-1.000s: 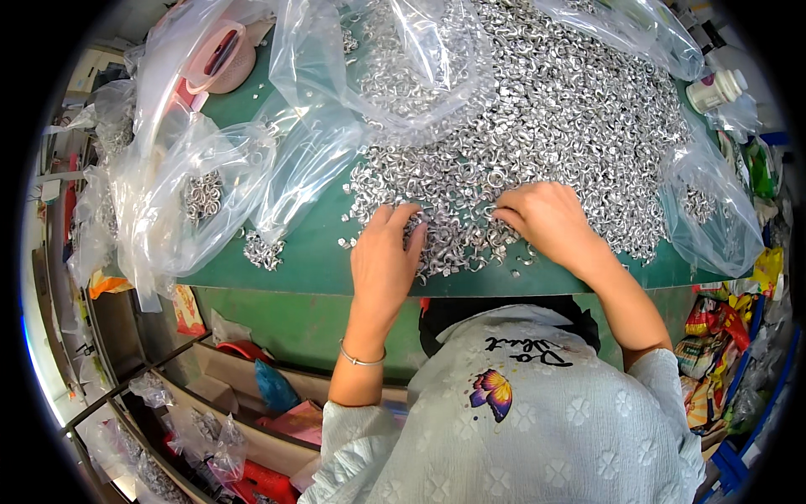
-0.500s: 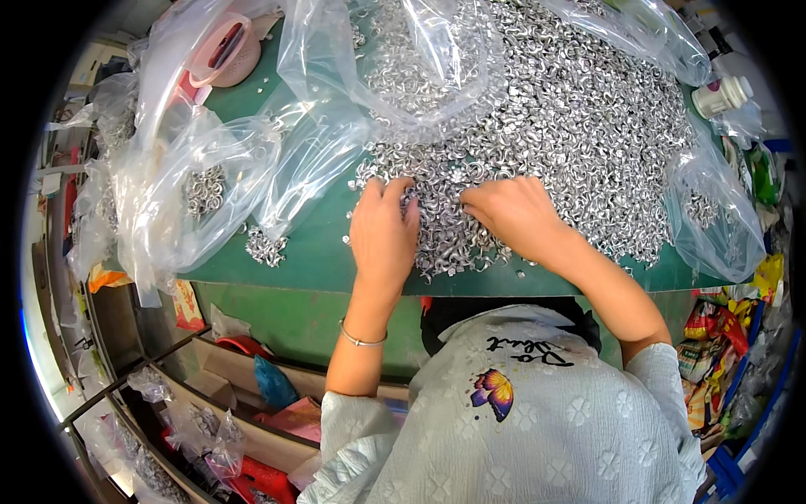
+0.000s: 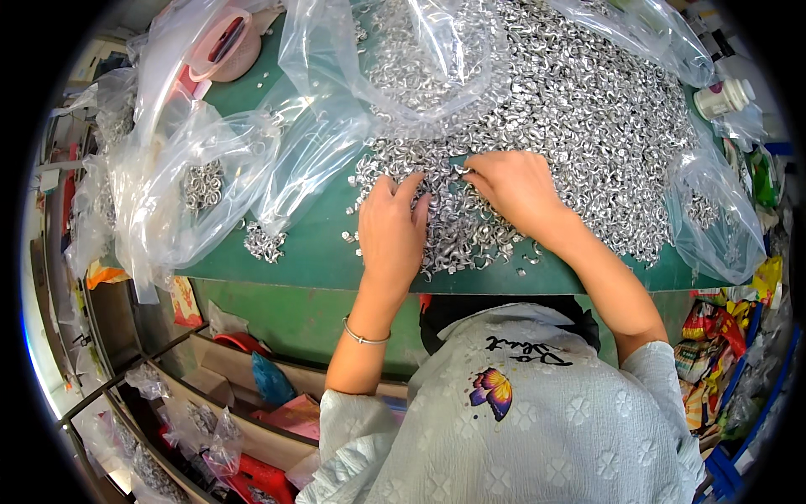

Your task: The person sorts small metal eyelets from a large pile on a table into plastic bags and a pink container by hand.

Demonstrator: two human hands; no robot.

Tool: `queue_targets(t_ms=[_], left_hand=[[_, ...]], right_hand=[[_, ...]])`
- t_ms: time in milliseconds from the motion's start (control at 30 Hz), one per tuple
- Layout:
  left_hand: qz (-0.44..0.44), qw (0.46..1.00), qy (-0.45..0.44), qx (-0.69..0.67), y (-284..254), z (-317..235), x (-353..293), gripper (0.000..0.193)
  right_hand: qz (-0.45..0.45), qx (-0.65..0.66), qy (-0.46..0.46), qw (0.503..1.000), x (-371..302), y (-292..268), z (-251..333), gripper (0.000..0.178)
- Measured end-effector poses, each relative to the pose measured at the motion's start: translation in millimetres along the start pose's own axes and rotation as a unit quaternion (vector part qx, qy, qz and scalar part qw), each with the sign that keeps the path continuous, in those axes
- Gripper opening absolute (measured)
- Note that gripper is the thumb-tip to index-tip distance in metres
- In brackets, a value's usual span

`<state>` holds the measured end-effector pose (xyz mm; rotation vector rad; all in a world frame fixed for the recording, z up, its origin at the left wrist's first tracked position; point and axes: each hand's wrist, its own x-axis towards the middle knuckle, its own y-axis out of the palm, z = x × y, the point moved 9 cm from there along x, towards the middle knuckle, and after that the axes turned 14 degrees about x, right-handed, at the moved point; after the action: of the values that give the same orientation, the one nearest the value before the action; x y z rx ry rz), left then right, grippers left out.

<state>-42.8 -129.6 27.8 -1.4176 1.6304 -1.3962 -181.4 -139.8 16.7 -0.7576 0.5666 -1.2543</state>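
A broad heap of small curved silver metal pieces point(image 3: 579, 126) covers much of the green table point(image 3: 327, 244). At the heap's near left edge lies my left hand point(image 3: 392, 231), palm down, with thumb and fingers apart among the pieces. My right hand point(image 3: 519, 191) rests over the heap to the right, thumb and forefinger pinched together. A bright bit of metal shows at those fingertips, beside a small bare green patch; its exact shape is hard to make out.
Clear plastic bags point(image 3: 315, 139) lie left and over the far heap. A pink basket point(image 3: 231, 55) stands far left, a white bottle point(image 3: 724, 98) far right. One small pile of pieces point(image 3: 264, 242) sits apart at left. Below are wooden compartments point(image 3: 227, 386) with bagged parts.
Both hands have shifted: the right one away from me over the heap, the left one slightly to the right. Some pieces near the table's front edge have been disturbed.
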Motion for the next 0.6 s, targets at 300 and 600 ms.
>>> queue_targets(t_ms=[300,600], left_hand=[[0.063,0.945,-0.072,-0.314,1,-15,-8,0.019],[0.199,0.849,-0.127,-0.472,37,-57,-23,0.012]], right_hand=[[-0.086,0.358,0.031,0.929,-42,-26,-2,0.019],[-0.133,0.323,0.01,0.937,-93,-54,-2,0.015]])
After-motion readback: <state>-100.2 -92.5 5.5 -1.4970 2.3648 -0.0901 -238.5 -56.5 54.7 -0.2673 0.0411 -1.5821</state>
